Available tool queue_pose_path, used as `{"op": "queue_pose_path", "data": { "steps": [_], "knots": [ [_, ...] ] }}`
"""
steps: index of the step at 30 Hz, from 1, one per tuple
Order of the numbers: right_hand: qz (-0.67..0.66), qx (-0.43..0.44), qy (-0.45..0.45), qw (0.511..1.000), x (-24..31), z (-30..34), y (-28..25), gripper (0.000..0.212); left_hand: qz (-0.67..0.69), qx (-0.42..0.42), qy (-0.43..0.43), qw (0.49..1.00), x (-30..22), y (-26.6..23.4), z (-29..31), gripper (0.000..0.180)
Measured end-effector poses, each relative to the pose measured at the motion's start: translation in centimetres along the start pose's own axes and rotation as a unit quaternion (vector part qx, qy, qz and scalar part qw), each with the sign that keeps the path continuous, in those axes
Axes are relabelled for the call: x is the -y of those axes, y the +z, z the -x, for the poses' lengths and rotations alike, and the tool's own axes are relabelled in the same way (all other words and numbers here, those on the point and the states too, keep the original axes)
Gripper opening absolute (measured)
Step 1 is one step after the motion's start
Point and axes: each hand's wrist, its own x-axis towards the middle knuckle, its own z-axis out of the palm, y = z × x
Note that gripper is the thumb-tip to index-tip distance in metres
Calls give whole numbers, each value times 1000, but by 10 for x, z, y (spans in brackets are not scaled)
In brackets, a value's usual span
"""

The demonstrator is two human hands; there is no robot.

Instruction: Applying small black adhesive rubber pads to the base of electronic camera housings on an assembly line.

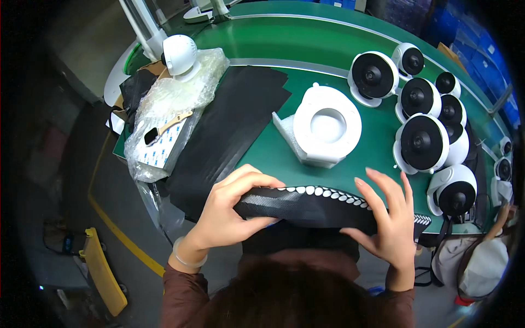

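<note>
My left hand (232, 210) grips the left end of a black sheet (306, 205) carrying a row of small white round stickers along its top edge. My right hand (388, 221) holds the sheet's right end, fingers spread over it. The sheet is held near my chest, at the front edge of the green workbench (377, 158). Just beyond it stands a white round fixture (326, 127) with a hollow centre.
Several white dome cameras with black faces (421, 142) crowd the right of the bench. A black mat (235, 120) lies at the left, beside a plastic bag of adhesive pads (164, 126) with a brush, and one white camera (179, 54). A yellow cart (104, 273) stands on the floor.
</note>
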Motion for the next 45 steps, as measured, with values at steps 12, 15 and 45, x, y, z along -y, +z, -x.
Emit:
{"op": "queue_pose_path", "data": {
  "steps": [12,15,45],
  "knots": [
    [80,-153,-51,984,-41,3,14,40,-37,5,29,999,4,5,-14,20],
    [54,-147,-76,985,-35,5,-7,38,2,81,-12,997,9,1,-14,21],
    [51,21,-139,989,-16,9,-13,39,-289,207,188,916,-19,64,-39,52]
  ]
}}
